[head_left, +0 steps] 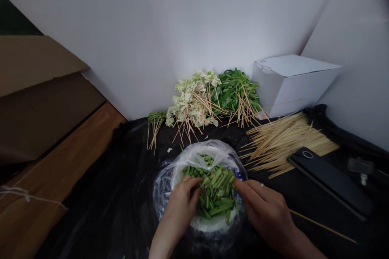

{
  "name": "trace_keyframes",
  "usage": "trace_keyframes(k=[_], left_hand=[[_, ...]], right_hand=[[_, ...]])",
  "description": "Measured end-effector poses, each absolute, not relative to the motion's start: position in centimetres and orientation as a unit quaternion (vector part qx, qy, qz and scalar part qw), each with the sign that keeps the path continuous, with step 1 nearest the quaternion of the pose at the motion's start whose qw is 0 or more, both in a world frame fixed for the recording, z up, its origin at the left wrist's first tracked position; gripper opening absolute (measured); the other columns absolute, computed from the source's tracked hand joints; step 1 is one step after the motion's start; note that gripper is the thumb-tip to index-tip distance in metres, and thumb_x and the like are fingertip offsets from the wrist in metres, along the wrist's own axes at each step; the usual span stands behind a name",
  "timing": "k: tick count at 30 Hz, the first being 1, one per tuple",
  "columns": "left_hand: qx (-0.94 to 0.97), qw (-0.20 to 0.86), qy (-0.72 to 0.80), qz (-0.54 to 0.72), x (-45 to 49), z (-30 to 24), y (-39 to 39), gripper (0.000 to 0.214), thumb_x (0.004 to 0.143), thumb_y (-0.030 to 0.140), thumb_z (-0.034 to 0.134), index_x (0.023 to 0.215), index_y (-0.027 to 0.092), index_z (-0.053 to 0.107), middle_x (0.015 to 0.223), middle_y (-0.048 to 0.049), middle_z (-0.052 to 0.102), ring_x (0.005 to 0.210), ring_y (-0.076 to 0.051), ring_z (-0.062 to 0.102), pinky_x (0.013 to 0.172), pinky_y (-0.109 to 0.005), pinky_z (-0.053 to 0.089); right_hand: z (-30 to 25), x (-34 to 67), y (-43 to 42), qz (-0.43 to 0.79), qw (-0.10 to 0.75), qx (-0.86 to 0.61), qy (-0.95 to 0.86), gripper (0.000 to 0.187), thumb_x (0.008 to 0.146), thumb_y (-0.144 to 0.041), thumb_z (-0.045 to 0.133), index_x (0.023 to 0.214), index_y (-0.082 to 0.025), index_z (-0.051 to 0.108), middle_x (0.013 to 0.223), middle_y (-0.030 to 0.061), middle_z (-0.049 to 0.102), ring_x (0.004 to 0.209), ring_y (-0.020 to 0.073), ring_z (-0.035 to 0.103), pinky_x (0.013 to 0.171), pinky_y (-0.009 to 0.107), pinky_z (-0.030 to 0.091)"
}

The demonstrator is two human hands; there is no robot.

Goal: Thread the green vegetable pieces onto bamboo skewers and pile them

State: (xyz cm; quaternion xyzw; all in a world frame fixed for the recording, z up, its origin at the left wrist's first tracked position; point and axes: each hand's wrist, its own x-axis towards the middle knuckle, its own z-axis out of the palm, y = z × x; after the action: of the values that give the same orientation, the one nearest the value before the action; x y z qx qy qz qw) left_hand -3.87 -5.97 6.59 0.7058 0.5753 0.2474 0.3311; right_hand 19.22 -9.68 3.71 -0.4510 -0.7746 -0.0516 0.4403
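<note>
A bowl (202, 224) lined with a clear plastic bag (162, 194) holds many cut green bean pieces (220, 186). My left hand (182, 200) reaches over the bowl's left side, its thumb and fingers pinched together at the bean pieces; the pile partly hides the tips. On the right side, my right hand (267, 206) is closed, with its fingertips at the edge of the beans. A thin wooden skewer (323, 226) comes out behind that hand, in line with the fingertips; its middle is hidden by the hand.
Skewered pale leafy vegetables (194, 101), green leaves (237, 89) and a small green bundle (156, 117) lie by the wall. Loose skewers (285, 141) and a phone (330, 182) are at right, before a white box (291, 83). Black plastic sheeting (121, 194) covers the surface; a cardboard box (39, 97) stands left.
</note>
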Motion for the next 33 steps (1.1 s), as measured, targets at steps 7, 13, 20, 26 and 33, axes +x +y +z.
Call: trace_keyframes(k=[7,13,20,26,33], left_hand=[[0.497,0.560,0.510,0.424,-3.4,6.8,-6.0,0.040,0.079,0.034,0.072,0.117,0.022,0.070,0.096,-0.0074,0.071,0.085,-0.022,0.066,0.077,-0.034,0.053],[0.447,0.579,0.508,0.456,-2.7,6.7,-6.3,0.033,0.074,0.033,0.079,0.105,0.022,0.075,0.098,-0.0066,0.073,0.087,-0.020,0.067,0.080,-0.030,0.052],[0.473,0.580,0.483,0.455,-2.3,6.9,-6.5,0.026,0.076,0.034,0.077,0.100,0.023,0.077,0.091,-0.0062,0.076,0.085,-0.020,0.069,0.083,-0.033,0.053],[0.486,0.556,0.494,0.459,-2.4,6.8,-6.6,0.020,0.080,0.035,0.074,0.097,0.025,0.078,0.097,-0.0052,0.078,0.092,-0.020,0.069,0.086,-0.029,0.051],[0.465,0.565,0.498,0.466,-2.4,5.8,-6.2,0.018,0.076,0.035,0.078,0.090,0.026,0.080,0.092,-0.0027,0.078,0.087,-0.018,0.068,0.082,-0.027,0.050]], right_hand=[[3.7,18.9,-9.9,-0.045,0.438,-0.442,-0.782,0.036,0.088,0.000,0.043,0.117,-0.014,0.059,0.083,0.0050,0.067,0.069,0.0135,0.064,0.064,0.025,0.052],[3.9,18.6,-10.0,-0.046,0.438,-0.439,-0.783,0.037,0.088,0.000,0.042,0.117,-0.015,0.059,0.082,0.0042,0.068,0.066,0.0136,0.063,0.060,0.026,0.051],[3.9,18.6,-9.9,-0.054,0.434,-0.440,-0.785,0.034,0.089,-0.001,0.042,0.114,-0.014,0.061,0.081,0.0044,0.068,0.067,0.0133,0.064,0.063,0.025,0.052],[3.9,18.6,-9.9,-0.056,0.431,-0.438,-0.787,0.034,0.090,-0.001,0.040,0.113,-0.013,0.062,0.079,0.0046,0.067,0.067,0.0132,0.064,0.061,0.025,0.052],[4.0,18.5,-9.9,-0.050,0.430,-0.432,-0.791,0.032,0.090,-0.003,0.041,0.113,-0.012,0.062,0.078,0.0047,0.067,0.065,0.0131,0.063,0.060,0.025,0.051]])
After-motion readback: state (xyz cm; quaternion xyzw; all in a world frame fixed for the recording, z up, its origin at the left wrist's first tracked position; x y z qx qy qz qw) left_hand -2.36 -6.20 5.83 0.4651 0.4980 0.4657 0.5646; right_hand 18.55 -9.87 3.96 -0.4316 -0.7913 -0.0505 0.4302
